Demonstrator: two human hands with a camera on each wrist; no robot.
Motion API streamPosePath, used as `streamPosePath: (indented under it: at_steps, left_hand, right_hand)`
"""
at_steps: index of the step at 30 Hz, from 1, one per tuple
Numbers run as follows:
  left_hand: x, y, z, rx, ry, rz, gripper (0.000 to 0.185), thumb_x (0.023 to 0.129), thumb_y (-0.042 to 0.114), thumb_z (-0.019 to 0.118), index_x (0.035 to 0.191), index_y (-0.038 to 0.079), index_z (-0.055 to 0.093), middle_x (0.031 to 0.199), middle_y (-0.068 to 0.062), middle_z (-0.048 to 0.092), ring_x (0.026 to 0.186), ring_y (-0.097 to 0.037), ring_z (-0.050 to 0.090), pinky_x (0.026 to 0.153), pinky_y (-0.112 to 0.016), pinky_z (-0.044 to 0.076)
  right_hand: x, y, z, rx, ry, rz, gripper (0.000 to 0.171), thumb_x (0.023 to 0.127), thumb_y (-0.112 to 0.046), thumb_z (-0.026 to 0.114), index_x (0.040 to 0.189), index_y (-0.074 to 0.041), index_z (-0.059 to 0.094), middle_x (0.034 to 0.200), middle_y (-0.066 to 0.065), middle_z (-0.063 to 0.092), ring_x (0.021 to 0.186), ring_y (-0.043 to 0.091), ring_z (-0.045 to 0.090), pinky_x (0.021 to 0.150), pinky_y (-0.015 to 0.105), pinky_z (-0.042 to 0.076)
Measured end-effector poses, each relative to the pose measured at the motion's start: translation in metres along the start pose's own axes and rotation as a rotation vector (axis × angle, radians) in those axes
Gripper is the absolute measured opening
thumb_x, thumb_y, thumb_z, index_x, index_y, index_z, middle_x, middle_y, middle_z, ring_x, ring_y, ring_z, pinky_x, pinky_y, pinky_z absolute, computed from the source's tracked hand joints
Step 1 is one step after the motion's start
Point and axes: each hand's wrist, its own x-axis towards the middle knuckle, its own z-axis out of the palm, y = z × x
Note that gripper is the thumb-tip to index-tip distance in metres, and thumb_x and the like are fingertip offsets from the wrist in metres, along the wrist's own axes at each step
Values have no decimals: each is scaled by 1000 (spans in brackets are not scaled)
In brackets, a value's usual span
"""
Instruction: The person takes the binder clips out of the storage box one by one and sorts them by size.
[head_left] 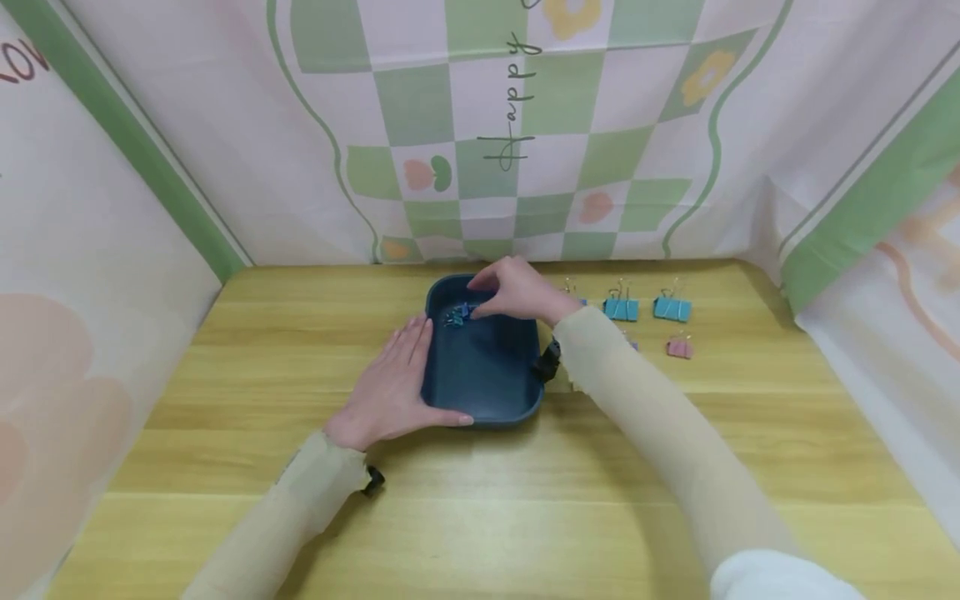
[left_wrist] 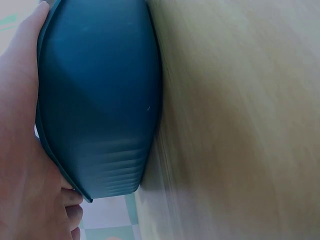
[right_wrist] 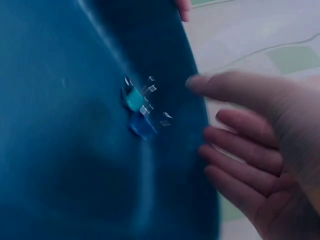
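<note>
A dark blue tray (head_left: pixel 483 379) lies on the wooden table. My left hand (head_left: pixel 386 392) rests along its left side with fingers straight, the thumb lying over the near rim. Inside, against the far left wall, sit a teal binder clip (right_wrist: pixel 134 99) and a blue binder clip (right_wrist: pixel 142 125), their wire handles showing in the right wrist view. My right hand (head_left: pixel 517 290) hovers over the far right part of the tray, thumb and fingers spread apart and nothing between them. From the left wrist view, the tray's outer wall (left_wrist: pixel 100 90) shows beside that hand.
Right of the tray stand two teal binder clips (head_left: pixel 621 309) and a pink binder clip (head_left: pixel 679 347) on the table (head_left: pixel 750 467). Other clips are partly hidden behind the right forearm (head_left: pixel 645 408). A patterned cloth (head_left: pixel 487 200) hangs along the table's far edge.
</note>
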Motion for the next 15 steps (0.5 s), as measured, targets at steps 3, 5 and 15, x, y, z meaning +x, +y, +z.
streamPosePath:
  at_steps: [3, 5, 15]
  left_hand:
    - [0, 0, 0, -3, -7, -3, 144, 67, 101, 43, 162, 1, 3, 169, -14, -1, 154, -21, -7, 124, -39, 3]
    - [0, 0, 0, -2, -8, -7, 144, 66, 101, 43, 162, 2, 2, 169, -14, -1, 154, -20, -7, 124, -38, 3]
    - [1, 0, 2, 8, -6, -15, 145, 65, 102, 41, 162, 2, 3, 169, -13, -2, 153, -18, -8, 123, -36, 2]
  right_hand:
    - [10, 0, 8, -39, -41, 8, 51, 82, -21, 88, 126, -2, 71, 122, 11, 71, 112, 23, 67, 98, 37, 53]
    - [15, -1, 12, -69, -62, 20, 51, 82, -21, 88, 126, -1, 71, 121, 12, 71, 111, 24, 67, 97, 38, 53]
    - [30, 5, 30, -159, -90, 87, 41, 88, -17, 82, 124, -2, 72, 121, 14, 70, 108, 27, 67, 94, 40, 55]
